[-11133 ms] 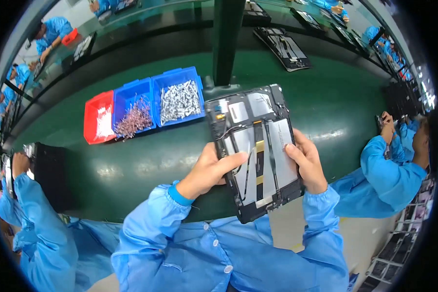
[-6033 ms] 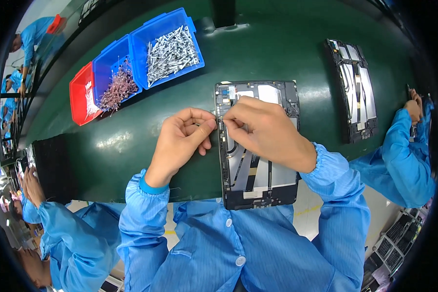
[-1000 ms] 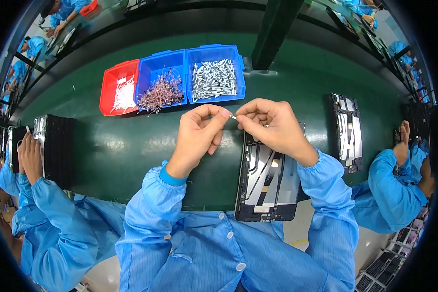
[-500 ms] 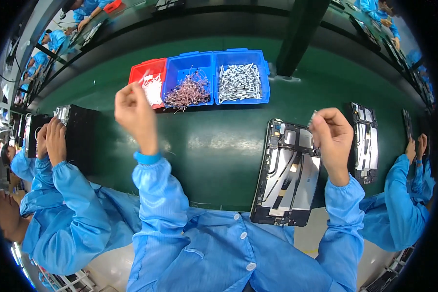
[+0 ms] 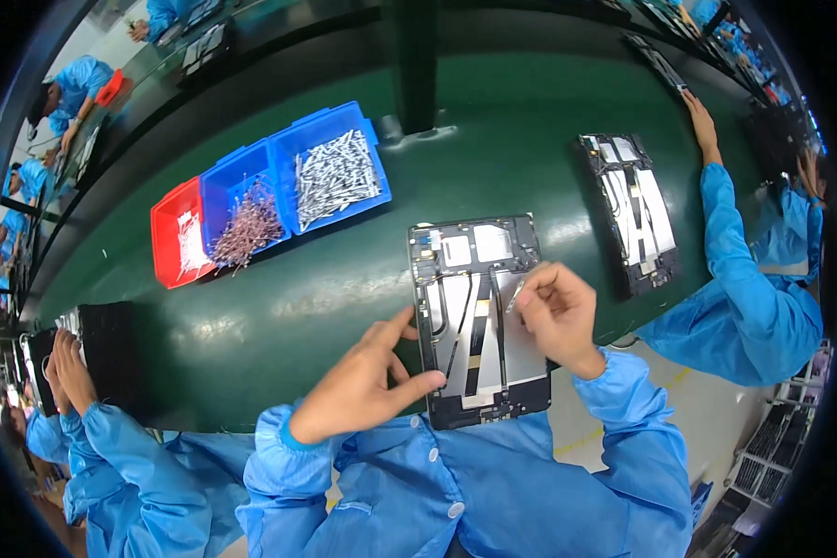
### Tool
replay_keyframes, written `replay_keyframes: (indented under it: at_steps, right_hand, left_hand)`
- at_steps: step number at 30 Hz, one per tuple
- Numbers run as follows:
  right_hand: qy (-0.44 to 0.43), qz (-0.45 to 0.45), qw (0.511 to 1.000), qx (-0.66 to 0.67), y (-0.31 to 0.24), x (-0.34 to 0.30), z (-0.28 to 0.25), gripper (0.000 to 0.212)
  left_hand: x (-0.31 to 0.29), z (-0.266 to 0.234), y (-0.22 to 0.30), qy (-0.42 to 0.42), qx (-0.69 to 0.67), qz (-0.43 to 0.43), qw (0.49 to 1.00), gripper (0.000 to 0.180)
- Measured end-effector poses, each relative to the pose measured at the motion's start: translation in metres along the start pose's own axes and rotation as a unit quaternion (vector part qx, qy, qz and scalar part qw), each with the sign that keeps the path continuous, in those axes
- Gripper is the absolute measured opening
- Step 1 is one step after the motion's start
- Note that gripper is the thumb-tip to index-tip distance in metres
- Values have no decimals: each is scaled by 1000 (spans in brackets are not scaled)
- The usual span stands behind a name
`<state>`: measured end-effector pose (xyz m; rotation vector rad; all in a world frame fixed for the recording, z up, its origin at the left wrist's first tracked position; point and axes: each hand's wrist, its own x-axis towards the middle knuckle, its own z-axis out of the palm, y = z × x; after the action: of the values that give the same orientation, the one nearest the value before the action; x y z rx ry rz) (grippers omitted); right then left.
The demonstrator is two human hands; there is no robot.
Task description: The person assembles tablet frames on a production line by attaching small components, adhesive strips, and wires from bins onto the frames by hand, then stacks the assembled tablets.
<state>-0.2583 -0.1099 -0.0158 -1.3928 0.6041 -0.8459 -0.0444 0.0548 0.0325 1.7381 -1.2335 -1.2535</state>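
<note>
An opened tablet [image 5: 528, 335], its silver inner plate and black cables exposed, lies before me near the table edge. My left hand [image 5: 367, 377] holds its left edge, with the thumb on the rim and the other fingers along the side. Over the tablet's right half, my right hand [image 5: 560, 314] pinches a small silver strip [image 5: 515, 296] between thumb and fingertips. The strip's far end points toward the tablet; whether it touches the plate I cannot tell.
A red bin [image 5: 165, 244] of white pieces, a blue bin [image 5: 212, 177] of thin reddish wires and another blue bin [image 5: 284, 158] of silver strips stand at the back left. Another opened tablet [image 5: 634, 214] lies to the right. A dark post [image 5: 415, 74] rises behind. Co-workers sit on both sides.
My left hand has come down from beside the red bin to the tablet's left edge. My right hand has lowered over the tablet with the strip. The view has turned right; the tablet now sits straighter.
</note>
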Motion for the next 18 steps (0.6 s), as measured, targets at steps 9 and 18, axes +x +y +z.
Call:
replay_keyframes:
  at_steps: [9,18]
  right_hand:
    - [6,-36,999,-40,6,0,0,6]
    - [-38,-145,983,104,-114,55,9,9]
  left_hand:
    - [52,23,15,-24,-266,-148,952,44]
    - [80,20,52,273,-79,270,920,16]
